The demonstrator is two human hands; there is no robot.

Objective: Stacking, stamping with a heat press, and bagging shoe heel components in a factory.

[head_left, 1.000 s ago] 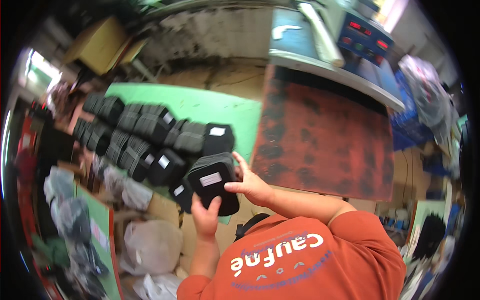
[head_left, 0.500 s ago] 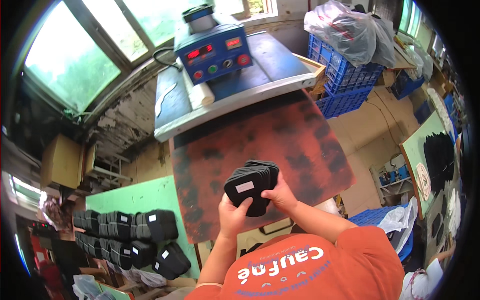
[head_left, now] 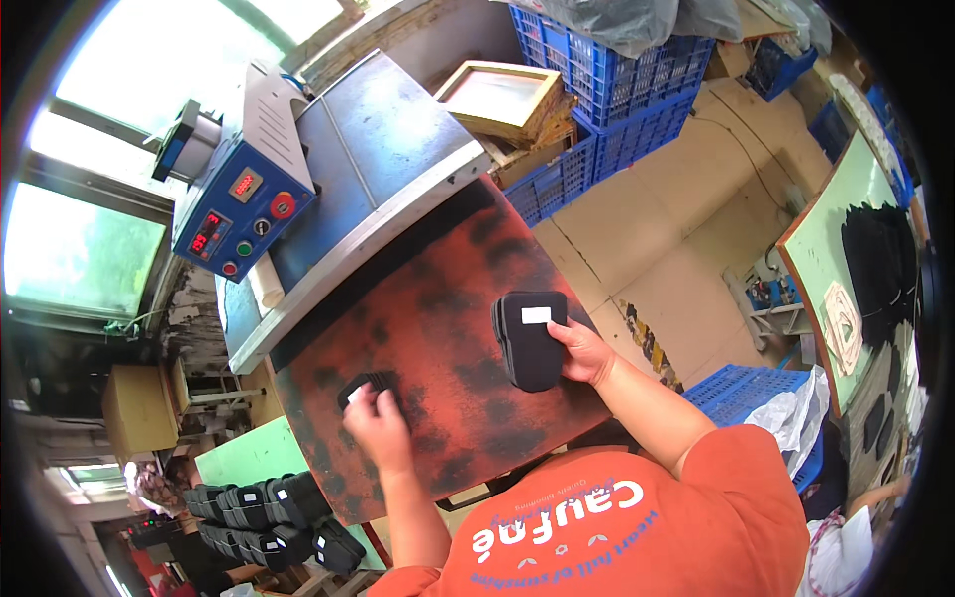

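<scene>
- On the mottled red-black press plate (head_left: 438, 298), the left hand (head_left: 378, 430) presses one black pad (head_left: 364, 386) flat under its fingertips.
- Right of that, the right hand (head_left: 585, 353) grips one stack of black pads (head_left: 529, 340), fingers wrapped around its side; one white label faces up.
- Beyond both hands stands one blue control box (head_left: 239, 204).
- Near the left elbow sit bundled black pads (head_left: 264, 517), too many to count.

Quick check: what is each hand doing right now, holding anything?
Left hand: fingers pressed on one flat black fabric piece on the red-and-black worktop.
Right hand: shut on a stack of black fabric pieces.
</scene>
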